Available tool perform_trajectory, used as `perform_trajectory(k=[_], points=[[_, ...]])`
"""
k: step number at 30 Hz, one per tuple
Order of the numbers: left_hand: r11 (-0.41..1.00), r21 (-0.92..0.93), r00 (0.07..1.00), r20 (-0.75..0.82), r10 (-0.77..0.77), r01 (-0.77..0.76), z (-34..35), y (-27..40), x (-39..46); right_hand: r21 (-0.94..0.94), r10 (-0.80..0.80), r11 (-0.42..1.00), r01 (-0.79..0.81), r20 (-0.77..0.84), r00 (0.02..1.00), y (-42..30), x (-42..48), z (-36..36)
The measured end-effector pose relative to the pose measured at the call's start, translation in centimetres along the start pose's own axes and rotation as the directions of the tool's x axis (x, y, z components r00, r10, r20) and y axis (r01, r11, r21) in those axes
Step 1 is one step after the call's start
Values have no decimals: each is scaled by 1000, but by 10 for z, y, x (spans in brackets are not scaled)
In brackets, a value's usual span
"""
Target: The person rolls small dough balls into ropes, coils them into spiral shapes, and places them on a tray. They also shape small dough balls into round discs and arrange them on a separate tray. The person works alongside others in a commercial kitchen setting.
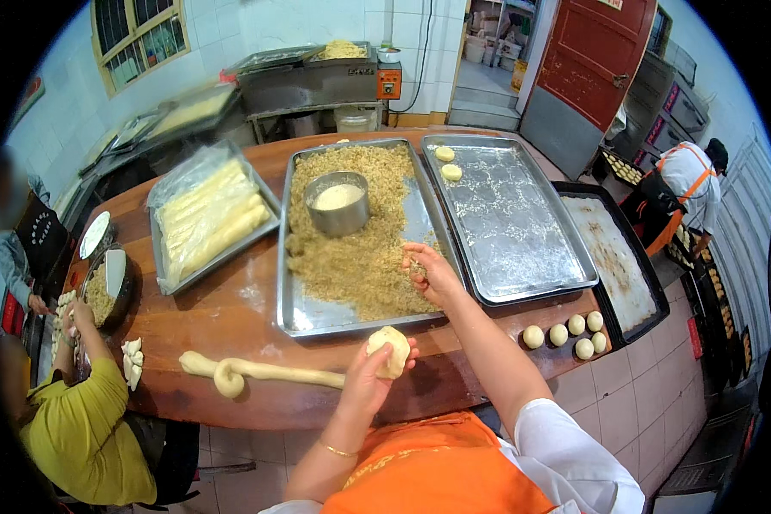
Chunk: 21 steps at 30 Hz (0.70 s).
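My left hand [371,379] holds a flattened round of pale dough [389,352] above the table's near edge. Over the right side of a large metal tray of crumbly brown filling [353,270], my right hand [432,273] has its fingers curled around a small clump of the filling. A metal ring [338,221] with pale crumbs inside sits in that tray. Left of my left hand lies a long rope of dough [270,372] with one looped end. Several round dough balls [558,335] rest on the wood to the right of my right forearm.
A greased metal tray [514,225] holds two dough rounds; a dark-rimmed tray [610,250] lies beyond it. Dough rolls under plastic [212,218] fill a tray at left, near a bowl of filling [100,295]. Co-workers are at the left; another person [687,173] bends over trays at right.
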<state>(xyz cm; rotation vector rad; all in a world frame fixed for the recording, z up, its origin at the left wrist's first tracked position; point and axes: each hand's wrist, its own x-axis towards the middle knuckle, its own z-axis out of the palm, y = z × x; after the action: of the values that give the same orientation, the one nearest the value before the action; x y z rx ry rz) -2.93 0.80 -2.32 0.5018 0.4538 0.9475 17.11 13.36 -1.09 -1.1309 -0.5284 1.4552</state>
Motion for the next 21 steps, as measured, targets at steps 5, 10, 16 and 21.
perform_trajectory(k=[5, 10, 16, 21], points=[[1000, -6, 1000, -25, 1, -1, 3, 0, -1, -404, -288, 873, 274, 27, 957, 27, 29, -14], [991, 129, 998, 52, 35, -41, 3, -15, 5, -628, -610, 547, 553, 153, 777, 70, 88, -78], [970, 216, 993, 21, 113, -114, -11, -7, 4, -350, -292, 892, 287, 41, 956, 23, 14, -2], [950, 273, 988, 19, 151, -151, -7, -8, 12, 340, 63, 939, -43, -48, 997, -3, 0, 3]])
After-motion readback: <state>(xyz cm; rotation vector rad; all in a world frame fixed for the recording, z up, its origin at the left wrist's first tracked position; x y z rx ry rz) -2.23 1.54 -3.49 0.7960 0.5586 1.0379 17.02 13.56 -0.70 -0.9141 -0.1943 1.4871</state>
